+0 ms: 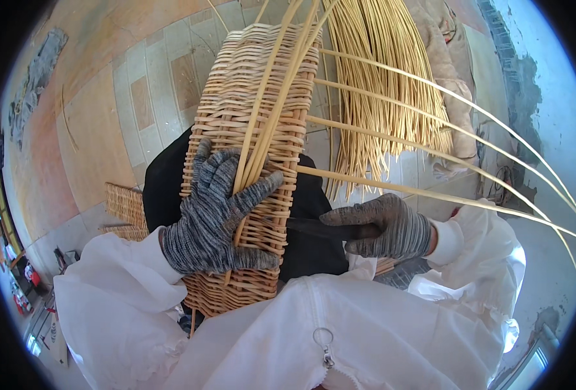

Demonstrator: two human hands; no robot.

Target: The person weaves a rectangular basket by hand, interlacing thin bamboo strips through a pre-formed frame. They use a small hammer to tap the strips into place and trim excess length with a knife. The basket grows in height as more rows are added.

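A long woven wicker panel (252, 84) lies across my lap, tilted away from me. My left hand (219, 211), in a grey knitted glove, rests flat on it with fingers spread, pressing beside several loose pale canes (265, 123) that run up over the weave. My right hand (388, 227), gloved alike with a darkened palm side, is closed around a dark slim tool (317, 227). The tool reaches toward the panel's right edge; its exact kind and its tip are hard to make out. Several long canes (398, 143) stick out from that edge and bend off to the right.
A big bundle of pale canes (385, 78) lies on the floor ahead, with a rough brown cloth (454, 91) beside it. Smaller wicker pieces (125, 205) sit to my left. A stained wall (548, 78) rises at right, near the canes' ends.
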